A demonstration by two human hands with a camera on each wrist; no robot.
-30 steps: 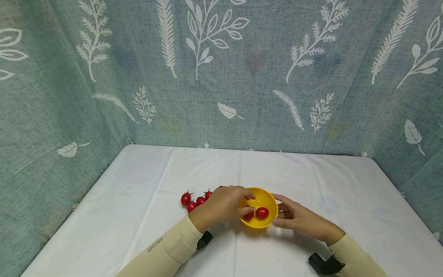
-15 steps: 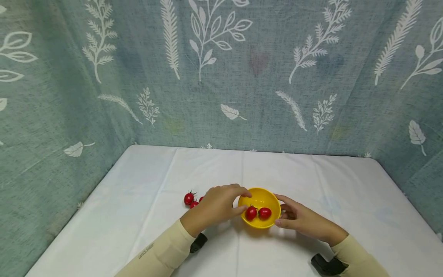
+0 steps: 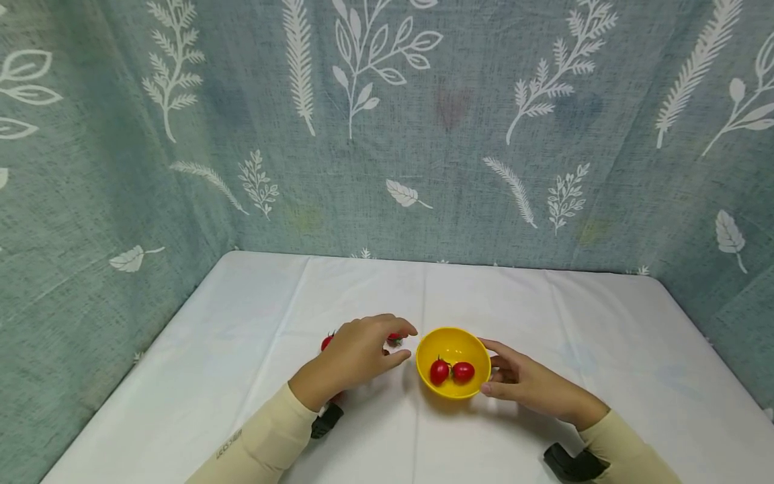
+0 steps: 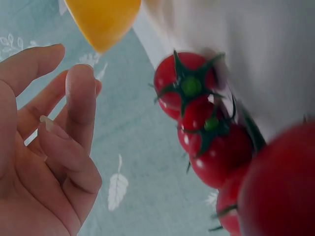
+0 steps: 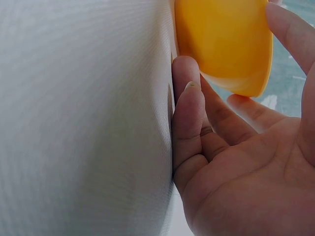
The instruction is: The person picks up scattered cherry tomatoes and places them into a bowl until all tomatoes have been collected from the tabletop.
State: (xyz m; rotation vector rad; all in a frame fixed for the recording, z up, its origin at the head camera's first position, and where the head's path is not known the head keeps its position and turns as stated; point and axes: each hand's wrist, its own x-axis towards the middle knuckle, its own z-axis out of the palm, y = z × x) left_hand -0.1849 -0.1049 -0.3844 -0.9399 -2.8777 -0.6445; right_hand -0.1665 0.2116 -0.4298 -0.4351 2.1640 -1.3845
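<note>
A yellow bowl (image 3: 455, 341) stands on the table with two red cherry tomatoes (image 3: 463, 372) inside. My right hand (image 3: 526, 383) rests against the bowl's right side, thumb and fingers spread along its outer wall; in the right wrist view its lower fingers lie on the cloth. Left of the bowl, my left hand (image 3: 353, 353) hovers over several loose cherry tomatoes, its fingers loosely bent and nothing between them. Those tomatoes (image 4: 184, 81), with green stems, show in the left wrist view beside the hand. From the head view, the hand hides most of them.
A white cloth (image 3: 484, 296) covers the table. Behind it and at the sides hangs a blue-green curtain (image 3: 447, 161) with white leaf prints. Dark wrist devices (image 3: 571, 462) sit under both sleeves.
My left hand has drawn back left from the bowl to above the loose tomatoes. Two tomatoes stay in the bowl. My right hand keeps its place at the bowl.
</note>
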